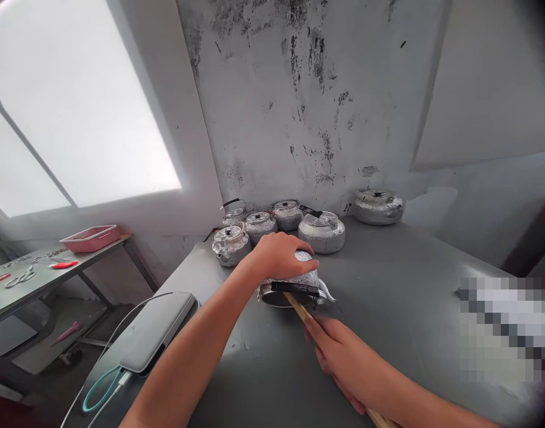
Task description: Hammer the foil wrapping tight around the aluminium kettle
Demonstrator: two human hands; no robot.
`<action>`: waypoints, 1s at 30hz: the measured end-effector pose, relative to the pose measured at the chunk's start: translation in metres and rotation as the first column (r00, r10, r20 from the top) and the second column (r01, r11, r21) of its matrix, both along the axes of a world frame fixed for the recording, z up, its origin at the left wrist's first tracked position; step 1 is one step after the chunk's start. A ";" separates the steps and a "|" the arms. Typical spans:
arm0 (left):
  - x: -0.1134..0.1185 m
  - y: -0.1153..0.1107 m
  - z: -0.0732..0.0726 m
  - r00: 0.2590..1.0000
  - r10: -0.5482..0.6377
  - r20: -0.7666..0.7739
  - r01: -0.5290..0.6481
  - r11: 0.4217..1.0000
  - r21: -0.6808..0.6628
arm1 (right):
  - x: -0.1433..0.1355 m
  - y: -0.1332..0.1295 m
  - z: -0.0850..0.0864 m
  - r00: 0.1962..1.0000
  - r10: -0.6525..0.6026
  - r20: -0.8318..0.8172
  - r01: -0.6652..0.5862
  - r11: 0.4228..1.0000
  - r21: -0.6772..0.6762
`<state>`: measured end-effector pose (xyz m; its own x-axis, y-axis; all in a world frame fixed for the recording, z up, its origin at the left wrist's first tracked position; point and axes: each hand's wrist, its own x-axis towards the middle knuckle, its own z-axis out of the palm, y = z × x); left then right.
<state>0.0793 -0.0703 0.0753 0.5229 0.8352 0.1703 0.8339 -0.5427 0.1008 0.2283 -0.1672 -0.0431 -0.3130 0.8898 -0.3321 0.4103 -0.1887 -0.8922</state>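
Note:
On the grey table, a dented silver kettle (294, 274) lies tipped over, its round opening facing me. Its black handle (305, 289) crosses in front of the mouth, and the spout points right. My left hand (281, 254) is curled over the kettle's upper side and grips it. In my right hand (343, 351), closed tight, is a wooden stick (298, 304). The stick's far end reaches into the kettle's mouth, where its tip is hidden.
Several silver kettles, one a wide kettle (322, 235), stand behind along the stained wall; another kettle (378, 208) is farther right. A power bank (158, 333) with cables lies at left. Beyond it, a side table holds a pink basket (91, 239) and scissors (21, 277).

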 end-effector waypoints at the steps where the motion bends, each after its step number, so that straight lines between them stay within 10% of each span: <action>1: 0.000 0.000 0.000 1.000 -0.002 0.000 0.002 1.000 0.001 | 0.000 0.000 0.000 1.000 -0.016 -0.007 0.016 1.000 0.014; 30: 0.000 -0.002 0.001 1.000 0.004 0.012 -0.004 1.000 0.004 | 0.003 -0.010 0.017 0.988 0.076 0.136 -0.119 0.933 0.340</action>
